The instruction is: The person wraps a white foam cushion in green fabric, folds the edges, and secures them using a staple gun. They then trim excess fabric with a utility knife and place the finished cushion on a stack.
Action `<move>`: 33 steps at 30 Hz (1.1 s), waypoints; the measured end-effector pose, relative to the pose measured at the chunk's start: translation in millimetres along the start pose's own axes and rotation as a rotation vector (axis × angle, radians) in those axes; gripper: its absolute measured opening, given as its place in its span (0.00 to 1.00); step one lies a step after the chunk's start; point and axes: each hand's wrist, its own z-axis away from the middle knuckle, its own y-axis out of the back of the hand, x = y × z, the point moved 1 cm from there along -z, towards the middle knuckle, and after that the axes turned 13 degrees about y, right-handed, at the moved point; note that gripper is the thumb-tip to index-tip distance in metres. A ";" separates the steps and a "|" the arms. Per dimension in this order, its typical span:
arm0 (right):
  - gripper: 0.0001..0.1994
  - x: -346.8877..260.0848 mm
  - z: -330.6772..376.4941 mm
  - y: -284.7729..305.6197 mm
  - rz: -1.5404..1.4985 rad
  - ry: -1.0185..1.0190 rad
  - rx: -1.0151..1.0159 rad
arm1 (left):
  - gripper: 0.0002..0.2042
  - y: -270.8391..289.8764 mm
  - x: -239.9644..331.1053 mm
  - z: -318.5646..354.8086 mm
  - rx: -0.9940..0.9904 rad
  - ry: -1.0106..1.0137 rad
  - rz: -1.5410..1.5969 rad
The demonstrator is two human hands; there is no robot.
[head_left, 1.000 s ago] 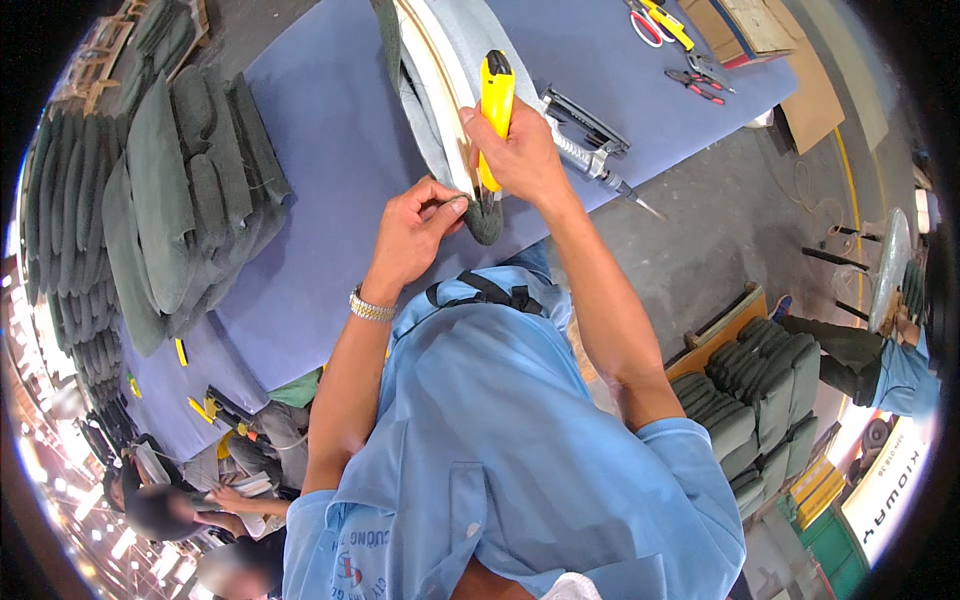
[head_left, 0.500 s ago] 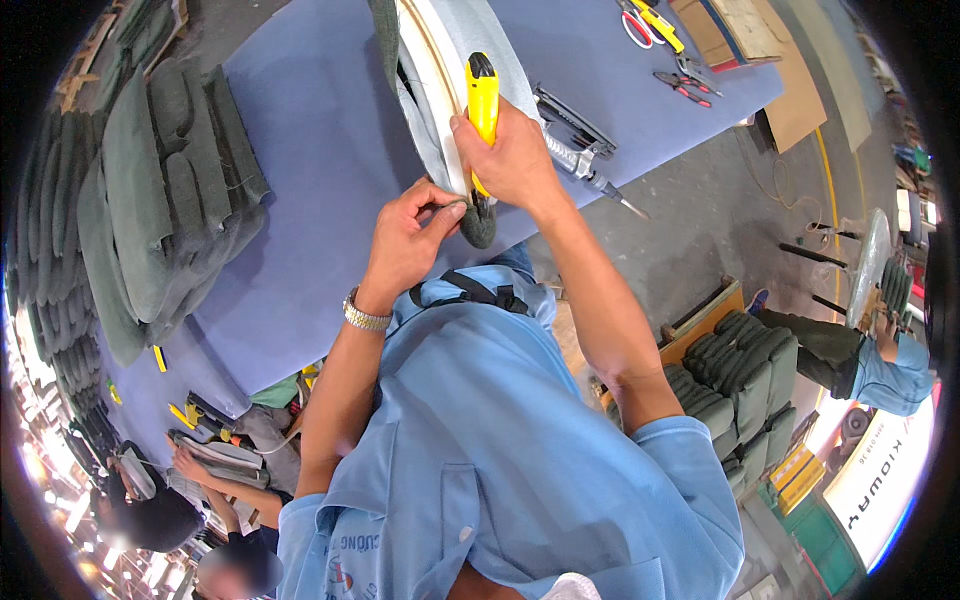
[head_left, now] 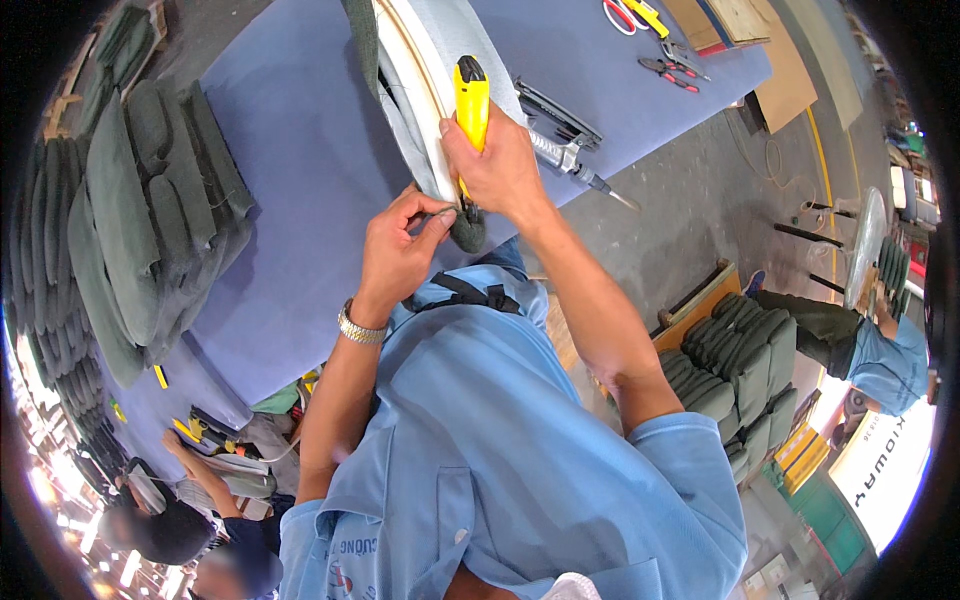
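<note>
Just above the centre of the frame, the right hand [head_left: 500, 165] is wrapped around a yellow tool [head_left: 472, 95] with a black upper end, its lower end pointing down at a dark green fabric end [head_left: 468, 235]. The left hand [head_left: 398, 245], just left of it, has thumb and forefinger pinched together at the edge of that fabric; a metal watch [head_left: 361, 328] circles the wrist. The fabric end is the near tip of a long curved piece [head_left: 420, 75] with a white strip along it, which runs up to the top edge of the frame over a blue desk [head_left: 290, 130].

To the right of the piece lies an air tool [head_left: 560, 145] of metal and black. Farther toward the upper right are red-handled pliers [head_left: 670, 75], scissors [head_left: 625, 15] and a box [head_left: 725, 20]. Dark green padded pieces [head_left: 160, 220] are heaped at the left, and more green pieces [head_left: 745, 370] are stacked at the lower right. A person in blue [head_left: 890, 365] is at the right edge.
</note>
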 end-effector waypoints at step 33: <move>0.15 -4.4 -3.3 13.7 -0.115 0.108 0.203 | 0.03 7.0 -6.7 2.4 -0.072 0.185 0.191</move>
